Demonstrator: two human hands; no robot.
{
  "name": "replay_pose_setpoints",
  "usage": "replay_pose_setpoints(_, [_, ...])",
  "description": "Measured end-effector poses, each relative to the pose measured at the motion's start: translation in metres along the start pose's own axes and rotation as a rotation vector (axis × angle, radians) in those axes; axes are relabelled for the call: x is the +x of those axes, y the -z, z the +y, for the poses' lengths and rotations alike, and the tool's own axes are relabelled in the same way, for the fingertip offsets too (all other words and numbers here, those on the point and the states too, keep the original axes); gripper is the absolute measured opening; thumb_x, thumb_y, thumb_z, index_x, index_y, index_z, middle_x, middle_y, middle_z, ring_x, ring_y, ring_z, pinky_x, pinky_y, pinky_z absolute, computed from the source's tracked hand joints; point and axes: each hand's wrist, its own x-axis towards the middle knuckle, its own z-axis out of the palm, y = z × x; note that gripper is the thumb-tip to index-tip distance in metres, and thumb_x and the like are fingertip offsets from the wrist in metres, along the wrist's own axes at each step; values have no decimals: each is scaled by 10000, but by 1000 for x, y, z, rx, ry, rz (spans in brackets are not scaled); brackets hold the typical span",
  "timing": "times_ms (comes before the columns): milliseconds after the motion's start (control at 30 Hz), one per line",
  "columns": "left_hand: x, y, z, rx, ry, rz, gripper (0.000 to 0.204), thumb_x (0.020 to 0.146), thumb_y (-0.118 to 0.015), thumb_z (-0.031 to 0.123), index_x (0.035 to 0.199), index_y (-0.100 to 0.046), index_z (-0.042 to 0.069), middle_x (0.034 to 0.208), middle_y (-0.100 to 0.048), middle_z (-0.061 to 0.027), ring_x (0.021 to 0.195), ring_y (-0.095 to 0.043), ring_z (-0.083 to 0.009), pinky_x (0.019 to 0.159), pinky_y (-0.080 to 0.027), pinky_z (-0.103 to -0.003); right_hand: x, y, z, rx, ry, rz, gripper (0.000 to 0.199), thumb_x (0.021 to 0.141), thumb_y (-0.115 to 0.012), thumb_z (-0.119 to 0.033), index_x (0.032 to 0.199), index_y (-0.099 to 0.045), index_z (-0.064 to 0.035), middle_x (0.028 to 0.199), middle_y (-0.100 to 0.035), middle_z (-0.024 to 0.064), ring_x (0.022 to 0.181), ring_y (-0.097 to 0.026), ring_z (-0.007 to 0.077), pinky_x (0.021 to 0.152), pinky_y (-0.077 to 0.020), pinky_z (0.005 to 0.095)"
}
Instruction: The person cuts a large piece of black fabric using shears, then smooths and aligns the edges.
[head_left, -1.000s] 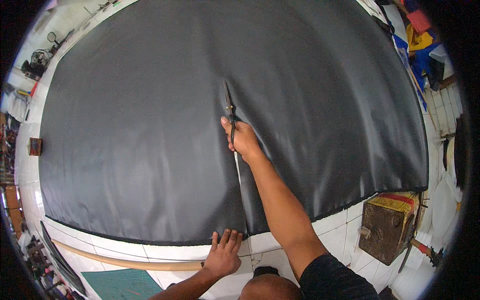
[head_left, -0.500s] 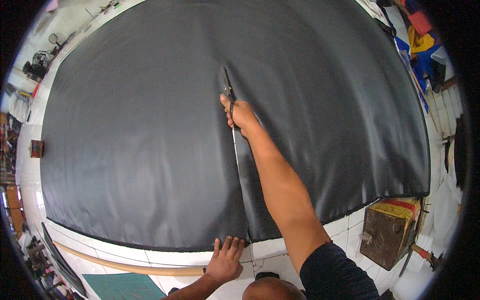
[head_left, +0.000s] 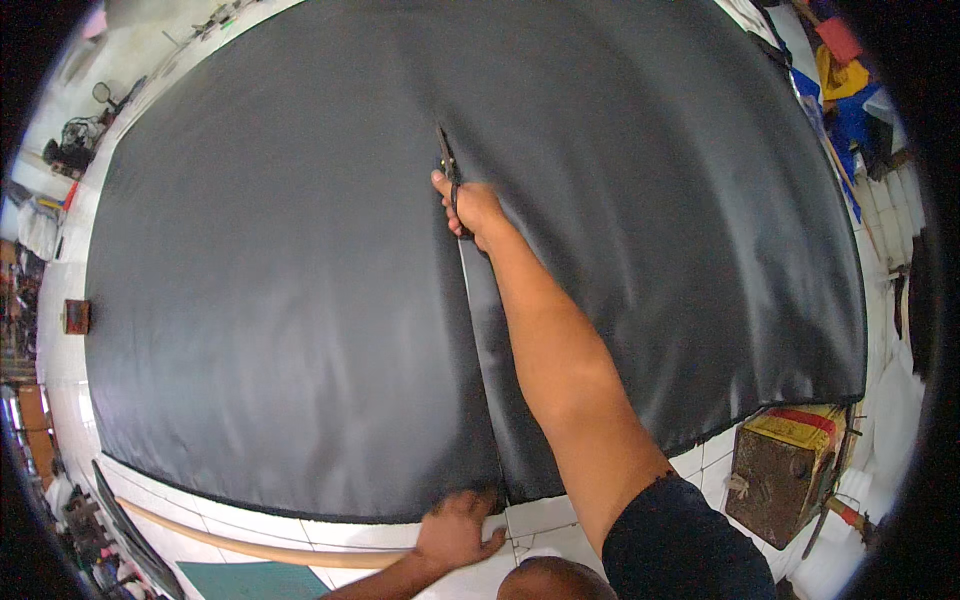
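Observation:
A large sheet of black leather-like material (head_left: 270, 270) lies spread over the white tiled floor. A straight slit runs up it from the near edge, with a pale strip showing between the two cut sides. At the slit's far end my right hand (head_left: 470, 212) grips a pair of dark scissors (head_left: 446, 150), blades pointing away from me. How far apart the blades are is hard to see. By the near edge, just left of where the slit begins, my left hand (head_left: 455, 528) rests on or just above the sheet, its fingers smeared by motion, thumb held apart.
A long wooden stick (head_left: 270, 550) and a green mat (head_left: 250, 582) lie at the near left. On the right, a worn brown box (head_left: 775, 485) touches the sheet's near corner. A small box (head_left: 76, 317) sits beside the left edge. Colourful cloths (head_left: 845, 85) lie at the far right.
The scissors and my right hand have moved slightly farther away and left, lengthening the slit. My left hand has shifted from lying flat with fingers spread, and is now blurred.

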Motion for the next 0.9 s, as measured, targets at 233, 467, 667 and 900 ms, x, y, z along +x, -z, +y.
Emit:
replay_pose_setpoints(233, [195, 179, -44, 189, -61, 1042, 787, 842, -644, 427, 1453, -356, 22, 1532, -248, -269, 1435, -187, -450, 1164, -164, -542, 1, 0, -6, 26, -47, -37, 498, 855, -679, -532, 705, -554, -74, 595, -515, 19, 481, -490, 126, 442, -386, 287])
replay_pose_setpoints(467, [232, 186, -62, 292, 77, 955, 875, 840, -559, 574, 1483, -314, 34, 1557, -220, -243, 1459, -153, -407, 1173, -87, -562, 7, -1, 0, -13, -54, -28, 480, 866, -666, -522, 738, -561, -71, 587, -504, 6, 472, -478, 111, 442, -377, 271])
replay_pose_setpoints(667, [230, 191, -56, 217, 129, 858, 900, 796, -617, 566, 1487, -323, 68, 1556, -234, -229, 1461, -163, -394, 1177, -89, -558, 1, 3, -3, -18, -98, -23, 488, 880, -644, -528, 726, -542, -77, 580, -488, 5, 469, -465, 110, 438, -359, 273])
replay_pose_setpoints(900, [230, 193, -58, 145, 110, 835, 889, 764, -646, 571, 1436, -404, 43, 1516, -299, -263, 1432, -224, -435, 1144, -130, -617, -12, 7, -11, -69, -160, -136, 463, 956, -533, -525, 811, -526, -86, 619, -484, 9, 581, -481, 117, 550, -383, 272])
